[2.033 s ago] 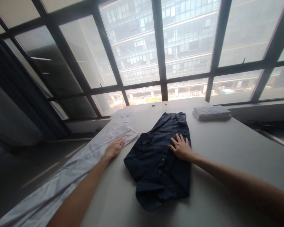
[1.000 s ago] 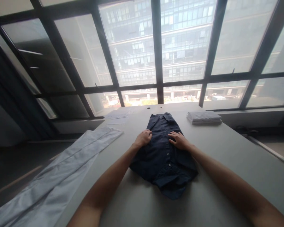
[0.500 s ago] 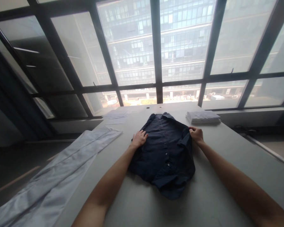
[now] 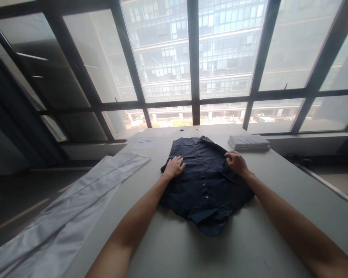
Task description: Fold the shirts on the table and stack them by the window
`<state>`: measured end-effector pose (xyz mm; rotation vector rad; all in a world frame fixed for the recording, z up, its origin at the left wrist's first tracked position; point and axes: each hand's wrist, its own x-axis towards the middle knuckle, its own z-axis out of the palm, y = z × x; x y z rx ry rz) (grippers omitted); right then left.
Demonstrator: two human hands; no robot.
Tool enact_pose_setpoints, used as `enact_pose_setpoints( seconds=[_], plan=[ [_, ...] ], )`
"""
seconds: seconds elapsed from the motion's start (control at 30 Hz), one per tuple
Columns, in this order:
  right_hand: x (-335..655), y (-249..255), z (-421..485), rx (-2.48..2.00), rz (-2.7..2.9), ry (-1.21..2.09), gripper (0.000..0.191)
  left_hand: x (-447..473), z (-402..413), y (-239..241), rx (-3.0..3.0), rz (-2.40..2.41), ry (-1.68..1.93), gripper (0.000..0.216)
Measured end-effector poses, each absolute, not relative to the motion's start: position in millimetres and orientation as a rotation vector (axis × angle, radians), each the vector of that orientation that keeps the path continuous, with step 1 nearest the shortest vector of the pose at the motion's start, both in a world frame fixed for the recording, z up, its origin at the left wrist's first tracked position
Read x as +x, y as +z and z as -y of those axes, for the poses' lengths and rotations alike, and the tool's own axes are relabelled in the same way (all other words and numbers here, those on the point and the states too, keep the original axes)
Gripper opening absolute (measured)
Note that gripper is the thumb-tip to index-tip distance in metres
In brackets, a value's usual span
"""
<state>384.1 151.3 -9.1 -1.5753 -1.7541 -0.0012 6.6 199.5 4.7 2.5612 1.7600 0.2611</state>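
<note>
A dark navy button-up shirt [image 4: 204,185] lies front up on the grey table [image 4: 278,200], collar toward the window. My left hand [image 4: 174,166] rests on its left shoulder area, fingers spread flat on the cloth. Over on the shirt's right shoulder, my right hand [image 4: 235,162] has its fingers curled and pinching the fabric. Both forearms reach in from the bottom of the view.
A long white cloth [image 4: 75,216] runs along the table's left edge and hangs off it. A stack of folded white cloths [image 4: 248,142] sits at the back right, and loose papers [image 4: 143,141] at the back left. Large windows stand behind the table.
My left hand left the white cloth and came onto the shirt. Both hands moved outward to the shoulders, and the shirt's upper part is now spread wider and squarer.
</note>
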Motion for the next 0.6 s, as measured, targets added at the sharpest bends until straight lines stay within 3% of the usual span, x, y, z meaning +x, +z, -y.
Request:
enact_pose_setpoints(
  seconds=[0.13, 0.4, 0.5, 0.6],
  plan=[
    [358, -18, -148, -1.65, 2.155, 0.016, 0.049, 5, -196, -3, 2.572, -1.686, 0.162, 0.059],
    [346, -26, -124, -1.887, 2.353, 0.249, 0.071, -26, -171, -2, 2.615, -1.618, 0.03, 0.06],
    [337, -14, -130, -1.841, 2.325, 0.333, 0.065, -30, -162, 9, 2.568, -1.603, -0.086, 0.058],
    [330, -2, -153, -1.767, 2.202, 0.218, 0.055, -22, -160, 20, 2.561, -1.647, -0.065, 0.053]
  ],
)
